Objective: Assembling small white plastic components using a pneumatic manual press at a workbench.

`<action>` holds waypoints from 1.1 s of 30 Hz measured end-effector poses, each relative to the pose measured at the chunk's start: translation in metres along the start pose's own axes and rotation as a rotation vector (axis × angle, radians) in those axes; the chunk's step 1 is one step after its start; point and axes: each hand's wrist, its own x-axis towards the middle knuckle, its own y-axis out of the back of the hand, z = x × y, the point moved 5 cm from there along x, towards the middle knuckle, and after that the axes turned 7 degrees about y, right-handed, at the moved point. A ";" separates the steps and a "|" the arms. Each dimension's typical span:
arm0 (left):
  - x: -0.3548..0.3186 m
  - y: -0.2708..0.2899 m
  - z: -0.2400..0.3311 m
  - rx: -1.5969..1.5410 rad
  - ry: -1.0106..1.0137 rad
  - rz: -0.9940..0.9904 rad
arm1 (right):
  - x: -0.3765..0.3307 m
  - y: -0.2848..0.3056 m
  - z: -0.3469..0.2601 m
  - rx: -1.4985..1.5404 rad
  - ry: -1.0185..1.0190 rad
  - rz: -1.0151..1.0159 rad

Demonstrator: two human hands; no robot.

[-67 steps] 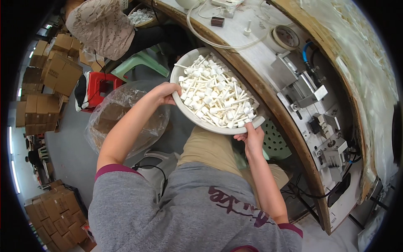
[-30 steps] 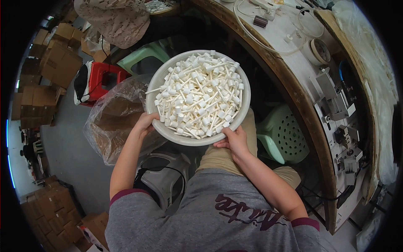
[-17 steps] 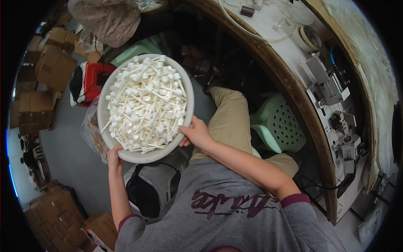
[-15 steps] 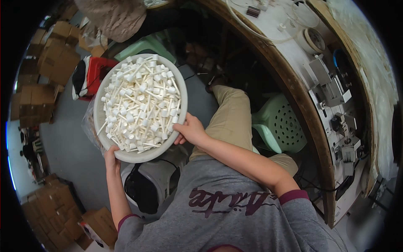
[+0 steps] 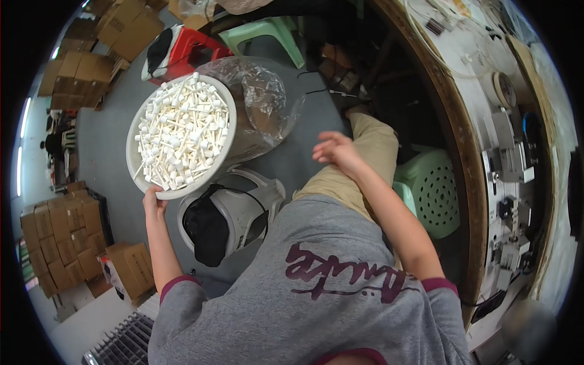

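A round pale grey plastic basket (image 5: 229, 137) is heaped with many small white plastic pieces (image 5: 182, 131), each a thin stick with a cylindrical cap at one end. My left hand (image 5: 156, 204) grips its near rim, with the fingers partly hidden under it. Well to the right of the basket, my right hand (image 5: 338, 150) hovers above my thigh, holding nothing, its fingers loosely apart. Just beyond the basket's right side lies a large clear plastic bag (image 5: 264, 106), partly covered by the basket.
A grey plastic stool (image 5: 243, 210) with a black cloth (image 5: 207, 226) stands near my left side. Ahead are a red stool (image 5: 193, 53) and a green stool (image 5: 267, 30). A green perforated seat (image 5: 429, 194) sits right, by the curved workbench (image 5: 471, 155). Cardboard boxes (image 5: 67, 231) are stacked left.
My right hand has let go of the basket's rim and moved right. The left hand still holds the basket, now slightly farther left. The clear bag has come into fuller view.
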 end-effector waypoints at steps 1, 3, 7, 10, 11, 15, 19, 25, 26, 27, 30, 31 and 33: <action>0.004 0.006 -0.004 0.011 0.014 0.043 | -0.006 0.003 -0.022 0.086 0.092 -0.014; 0.018 0.025 -0.008 0.080 0.028 0.099 | -0.021 0.010 -0.038 0.154 0.158 -0.028; 0.031 0.027 -0.007 0.060 0.094 0.067 | -0.027 0.029 -0.032 0.185 0.166 -0.045; 0.038 0.001 0.019 0.266 0.140 -0.013 | -0.028 0.030 -0.031 0.253 0.188 -0.048; 0.046 0.004 0.031 0.362 0.160 -0.006 | -0.027 0.028 -0.032 0.266 0.189 -0.058; 0.064 -0.060 0.065 0.890 0.123 0.255 | -0.029 0.032 -0.033 0.245 0.189 -0.022; 0.100 -0.114 0.077 1.357 -0.092 0.298 | -0.030 0.034 -0.037 0.271 0.198 0.026; 0.111 -0.207 0.041 1.391 -0.242 0.522 | -0.027 0.032 -0.037 0.241 0.179 0.074; 0.105 -0.210 0.042 1.358 -0.280 0.572 | -0.027 0.032 -0.038 0.228 0.179 0.071; 0.113 -0.203 0.044 1.350 -0.318 0.587 | -0.028 0.031 -0.037 0.217 0.170 0.056; 0.134 -0.235 0.065 1.435 -0.515 0.546 | -0.026 0.032 -0.036 0.261 0.149 0.050; 0.121 -0.266 0.076 1.532 -0.628 0.483 | -0.025 0.033 -0.036 0.258 0.148 0.061; 0.115 -0.293 0.103 1.594 -0.789 0.573 | -0.024 0.029 -0.036 0.259 0.132 0.048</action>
